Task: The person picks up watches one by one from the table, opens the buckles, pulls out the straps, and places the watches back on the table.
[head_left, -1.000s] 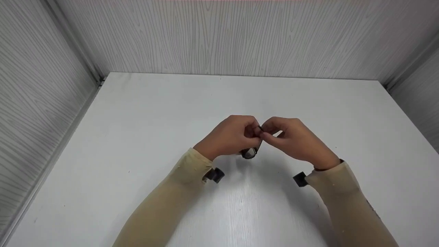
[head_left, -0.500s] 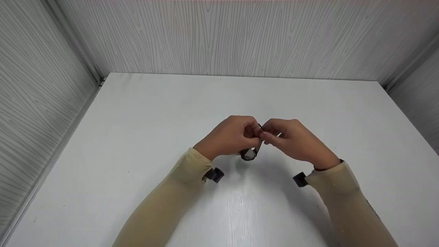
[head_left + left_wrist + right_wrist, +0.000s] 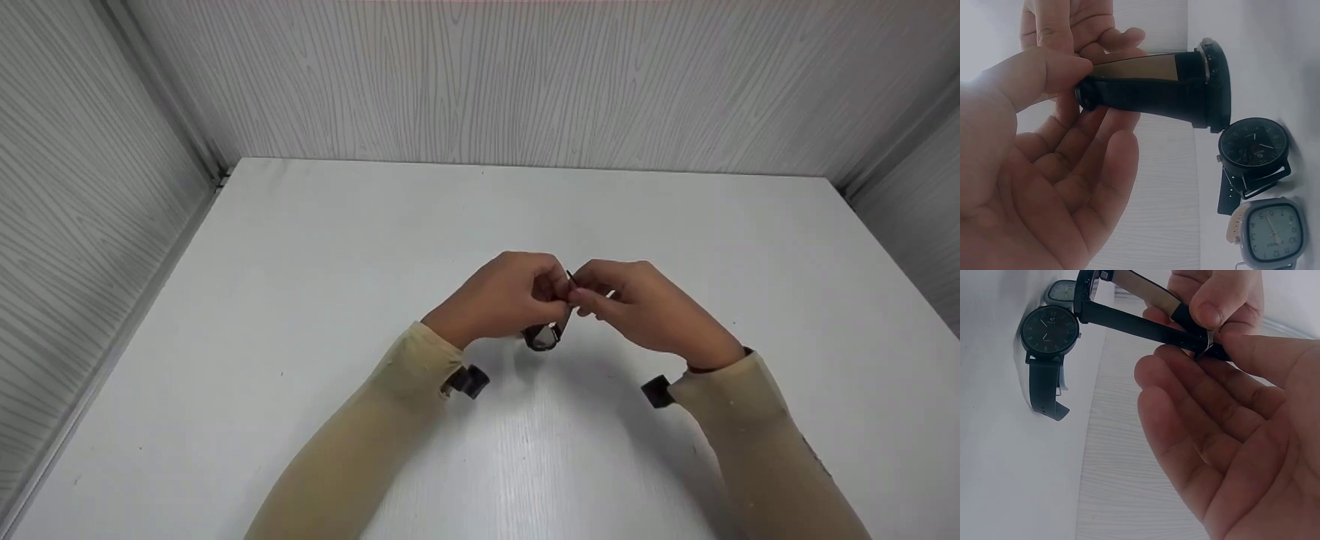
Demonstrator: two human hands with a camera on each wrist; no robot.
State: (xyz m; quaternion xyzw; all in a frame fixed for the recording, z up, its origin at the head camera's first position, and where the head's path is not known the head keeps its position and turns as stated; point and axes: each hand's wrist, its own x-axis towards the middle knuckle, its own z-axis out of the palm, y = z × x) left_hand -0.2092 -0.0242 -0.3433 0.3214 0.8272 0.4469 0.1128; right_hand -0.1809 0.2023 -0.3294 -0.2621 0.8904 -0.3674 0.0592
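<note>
Black-strapped watch held above mid worktop | our left hand pinches strap end, thumb on top | our right hand pinches same strap ends at the buckle | black-dial watch and pale square watch lie side by side on worktop beneath.

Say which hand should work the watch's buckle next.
Right, probably: the right hand has its thumb tip at the buckle, while the left hand pinches the watch by its strap, steadying it.
</note>
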